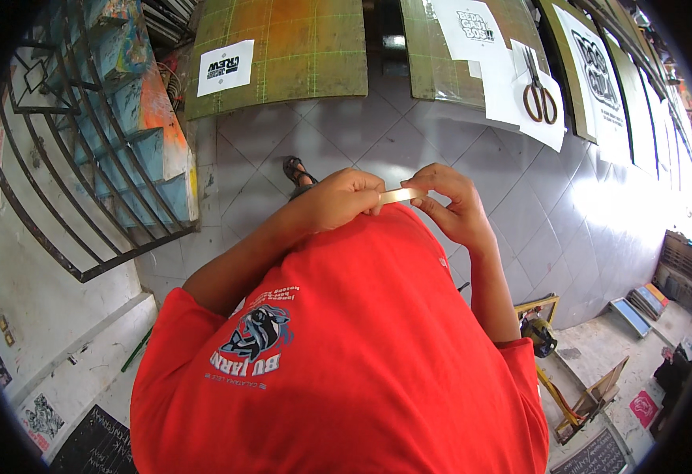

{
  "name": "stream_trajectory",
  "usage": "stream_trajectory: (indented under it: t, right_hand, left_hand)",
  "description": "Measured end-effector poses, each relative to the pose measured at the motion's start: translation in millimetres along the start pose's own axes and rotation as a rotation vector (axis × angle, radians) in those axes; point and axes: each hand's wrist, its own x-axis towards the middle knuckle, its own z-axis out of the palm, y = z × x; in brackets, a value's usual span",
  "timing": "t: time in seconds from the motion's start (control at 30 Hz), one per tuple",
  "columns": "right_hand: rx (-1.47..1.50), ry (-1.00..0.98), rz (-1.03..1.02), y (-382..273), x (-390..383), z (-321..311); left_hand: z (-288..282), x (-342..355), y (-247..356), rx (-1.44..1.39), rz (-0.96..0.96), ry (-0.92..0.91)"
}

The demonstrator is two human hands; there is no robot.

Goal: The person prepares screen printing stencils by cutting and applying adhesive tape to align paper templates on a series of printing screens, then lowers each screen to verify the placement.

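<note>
In front of my red shirt, both hands meet at a pale, glossy band that looks like a roll of tape seen edge-on. My left hand is closed on its left end, with the fingers curled in. At its right end, my right hand pinches it between thumb and fingers. Beyond them, scissors with brown handles lie on white printed sheets on the right-hand glass-topped table. A smaller printed sheet rests on the left-hand table.
Two greenish gridded tables stand ahead over a grey tiled floor. A black metal railing and paint-stained steps are at left. More tables with printed sheets run along the right. Wooden frames sit at lower right.
</note>
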Motion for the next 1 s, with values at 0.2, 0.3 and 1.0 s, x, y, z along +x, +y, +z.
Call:
stream_trajectory:
  t: [0.2,0.3,1.0]
  right_hand:
    - [0.215,0.095,0.165,7,-12,7]
    - [0.323,0.156,0.215,-2,-15,12]
    - [-0.117,0.126,-0.283,9,15,8]
  left_hand:
    - [9,3,8,-0.401,0.169,0.112]
    - [1,7,0,-0.401,0.271,0.107]
    - [-12,31,15,-0.345,0.168,-0.147]
